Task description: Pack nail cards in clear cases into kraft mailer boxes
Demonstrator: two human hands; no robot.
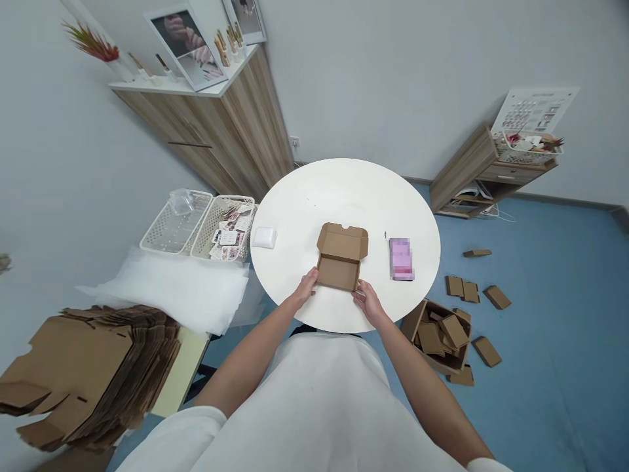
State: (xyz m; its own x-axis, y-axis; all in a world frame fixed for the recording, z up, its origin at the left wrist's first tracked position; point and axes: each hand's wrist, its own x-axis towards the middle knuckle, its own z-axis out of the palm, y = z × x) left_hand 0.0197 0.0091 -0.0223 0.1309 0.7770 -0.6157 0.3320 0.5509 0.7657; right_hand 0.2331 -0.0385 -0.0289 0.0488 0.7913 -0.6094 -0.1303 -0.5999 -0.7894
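Note:
An open cardboard mailer box (338, 273) sits on the white round table (344, 187), its lid raised and folded back away from me. Inside, it looks bare. My left hand (307, 286) grips its left side near the front corner. At the front right corner, the fingers of my right hand (368, 303) hold the box's edge. To the right on the table lies a purple-pink rectangular pack (401, 259), its surface blurred out. A small white packet (264, 237) is near the table's left edge.
Left of the table are white baskets (167, 226) with cards and plastic, white foam sheets (181, 285) and stacked flat cardboard blanks (73, 367). A carton (417, 321) full of small boxes stands on the floor at right, with several boxes (497, 297) scattered around it.

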